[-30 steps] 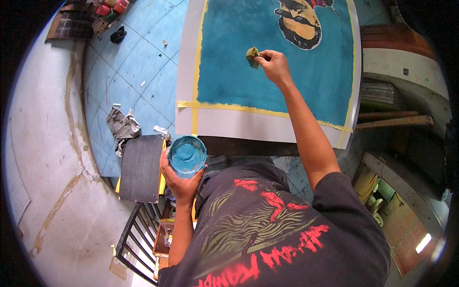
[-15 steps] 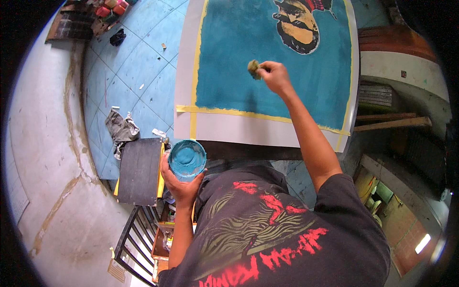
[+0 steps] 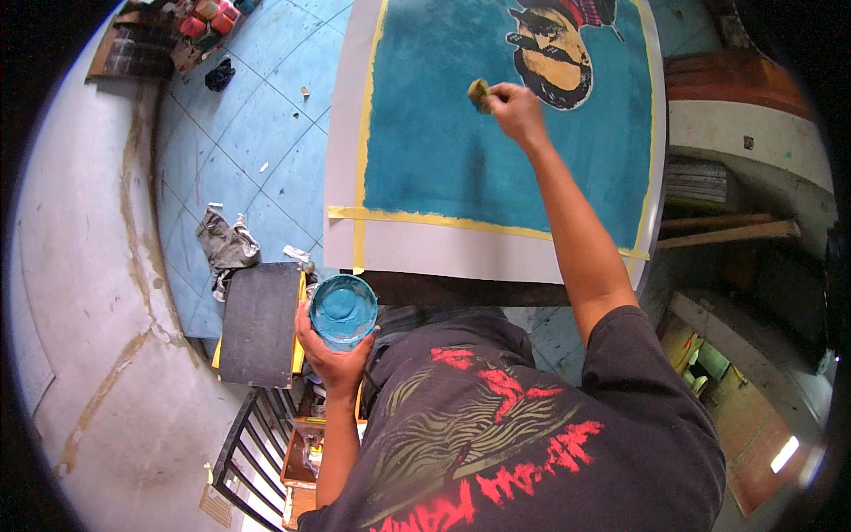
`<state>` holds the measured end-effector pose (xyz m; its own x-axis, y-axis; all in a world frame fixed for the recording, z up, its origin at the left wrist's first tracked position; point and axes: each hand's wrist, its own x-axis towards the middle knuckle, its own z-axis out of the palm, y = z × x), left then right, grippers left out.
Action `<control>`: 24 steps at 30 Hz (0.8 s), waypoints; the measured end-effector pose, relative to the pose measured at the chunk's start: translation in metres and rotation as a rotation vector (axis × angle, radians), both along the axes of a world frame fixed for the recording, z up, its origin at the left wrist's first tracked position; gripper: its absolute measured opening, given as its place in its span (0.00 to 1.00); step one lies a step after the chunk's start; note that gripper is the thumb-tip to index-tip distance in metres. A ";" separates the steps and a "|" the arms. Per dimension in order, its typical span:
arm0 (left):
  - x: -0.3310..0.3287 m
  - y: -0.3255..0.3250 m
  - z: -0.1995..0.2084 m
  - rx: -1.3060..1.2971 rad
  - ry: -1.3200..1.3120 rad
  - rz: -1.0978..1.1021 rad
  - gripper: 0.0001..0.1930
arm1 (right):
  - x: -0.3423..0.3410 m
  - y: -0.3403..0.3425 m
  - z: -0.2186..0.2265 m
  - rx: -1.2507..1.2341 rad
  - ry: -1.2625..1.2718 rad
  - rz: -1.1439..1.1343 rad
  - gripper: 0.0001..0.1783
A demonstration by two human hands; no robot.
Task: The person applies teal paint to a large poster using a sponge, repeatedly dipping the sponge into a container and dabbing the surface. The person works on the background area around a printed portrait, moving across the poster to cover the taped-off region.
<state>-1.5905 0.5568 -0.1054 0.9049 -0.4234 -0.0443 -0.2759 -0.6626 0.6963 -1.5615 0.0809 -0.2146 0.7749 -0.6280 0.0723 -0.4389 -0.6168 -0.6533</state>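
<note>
My left hand [image 3: 339,368] is wrapped around a round tub of blue paint [image 3: 344,310], its open top facing up, just off the near left corner of the sheet. Pinched in the fingers of my right hand [image 3: 519,113] is a small yellow-green piece of sponge [image 3: 479,94]. It is over the teal painted area [image 3: 425,168] of a large white sheet; a shadow falls below it, and I cannot tell whether it touches the paint. Yellow masking tape [image 3: 452,219] borders the teal. Beyond my right hand lies a painted portrait [image 3: 554,71] with a dark beard.
A dark flat board [image 3: 257,324] sits left of the tub, above a black slatted rack [image 3: 253,452]. A grey cloth [image 3: 229,248] lies on the blue tiled floor [image 3: 257,133]. Wooden planks [image 3: 727,232] stick out at the right. Paint containers [image 3: 208,19] stand far left.
My right hand has moved the sponge slightly farther away and to the right. My left hand has brought the paint tub a little nearer to me.
</note>
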 end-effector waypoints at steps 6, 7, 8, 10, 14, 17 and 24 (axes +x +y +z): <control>0.001 -0.003 0.003 -0.009 0.003 0.004 0.56 | 0.006 -0.005 0.015 -0.122 0.004 0.136 0.06; 0.000 -0.001 0.003 -0.009 -0.001 0.008 0.56 | 0.000 -0.002 0.015 -0.139 0.041 0.143 0.06; 0.000 -0.002 0.003 -0.007 0.005 0.009 0.56 | -0.008 -0.002 0.016 -0.163 0.077 0.146 0.06; 0.001 -0.005 0.002 -0.004 0.018 0.005 0.56 | -0.021 0.001 -0.001 -0.350 0.277 0.212 0.07; 0.002 -0.006 0.004 -0.012 -0.008 -0.015 0.56 | -0.025 -0.010 -0.011 -0.175 0.165 0.170 0.09; 0.000 -0.003 0.003 -0.003 -0.003 -0.001 0.56 | -0.020 -0.027 -0.010 0.431 -0.027 -0.144 0.11; -0.003 -0.005 0.001 -0.035 0.007 -0.016 0.56 | -0.019 -0.008 0.000 -0.098 -0.033 0.131 0.07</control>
<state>-1.5933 0.5521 -0.1043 0.8976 -0.4393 -0.0352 -0.2817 -0.6334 0.7207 -1.5807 0.0725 -0.2151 0.8456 -0.5107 0.1553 -0.3298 -0.7286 -0.6003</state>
